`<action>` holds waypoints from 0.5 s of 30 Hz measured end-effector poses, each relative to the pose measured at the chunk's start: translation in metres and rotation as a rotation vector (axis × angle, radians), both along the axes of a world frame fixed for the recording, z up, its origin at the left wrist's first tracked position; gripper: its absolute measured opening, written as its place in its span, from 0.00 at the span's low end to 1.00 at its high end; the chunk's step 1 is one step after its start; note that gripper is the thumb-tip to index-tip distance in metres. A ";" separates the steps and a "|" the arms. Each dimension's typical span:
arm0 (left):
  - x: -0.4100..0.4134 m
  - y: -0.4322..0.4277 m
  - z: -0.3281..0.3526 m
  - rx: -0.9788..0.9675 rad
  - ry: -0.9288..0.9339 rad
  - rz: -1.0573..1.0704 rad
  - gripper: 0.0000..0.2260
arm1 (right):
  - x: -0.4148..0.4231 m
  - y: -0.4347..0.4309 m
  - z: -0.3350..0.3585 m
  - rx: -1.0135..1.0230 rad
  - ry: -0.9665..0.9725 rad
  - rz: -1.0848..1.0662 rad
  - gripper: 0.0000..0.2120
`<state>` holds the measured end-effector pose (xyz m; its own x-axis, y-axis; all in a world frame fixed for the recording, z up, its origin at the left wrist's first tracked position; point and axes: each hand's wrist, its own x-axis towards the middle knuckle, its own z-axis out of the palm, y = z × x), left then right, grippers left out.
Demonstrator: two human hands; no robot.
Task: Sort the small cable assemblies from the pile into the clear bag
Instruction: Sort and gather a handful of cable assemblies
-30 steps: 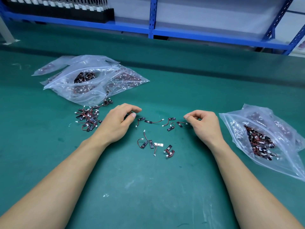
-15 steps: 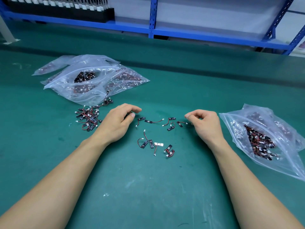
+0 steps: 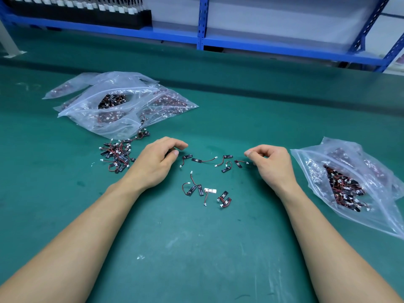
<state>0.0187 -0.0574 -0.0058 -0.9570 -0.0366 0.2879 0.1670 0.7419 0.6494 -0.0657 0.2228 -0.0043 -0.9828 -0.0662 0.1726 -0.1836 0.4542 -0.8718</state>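
Note:
A pile of small black cable assemblies [image 3: 115, 156] with red wires and white plugs lies left of my left hand [image 3: 156, 164]. Several loose assemblies [image 3: 203, 160] lie in a row between my hands, and a second group [image 3: 205, 192] lies nearer to me. My left hand rests on the mat with curved fingers; a dark speck shows between thumb and forefinger, and I cannot tell what it is. My right hand [image 3: 270, 165] has thumb and forefinger tips together with nothing seen between them, just right of one assembly [image 3: 239, 163]. The clear bag [image 3: 306, 157] on the right holds many assemblies.
Several clear bags [image 3: 109, 130] of the same parts are heaped at the back left, one with its mouth open toward the pile. A blue shelf frame [image 3: 201, 40] runs along the far side. The green mat [image 3: 196, 248] covers the table.

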 end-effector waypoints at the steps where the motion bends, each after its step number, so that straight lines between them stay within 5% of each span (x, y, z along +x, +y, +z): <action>1: 0.000 0.000 0.000 0.000 -0.001 0.000 0.13 | 0.000 0.000 0.000 0.000 0.000 0.000 0.09; 15: 0.001 0.001 0.001 0.005 -0.005 0.000 0.13 | -0.001 0.000 0.000 0.002 -0.014 -0.001 0.09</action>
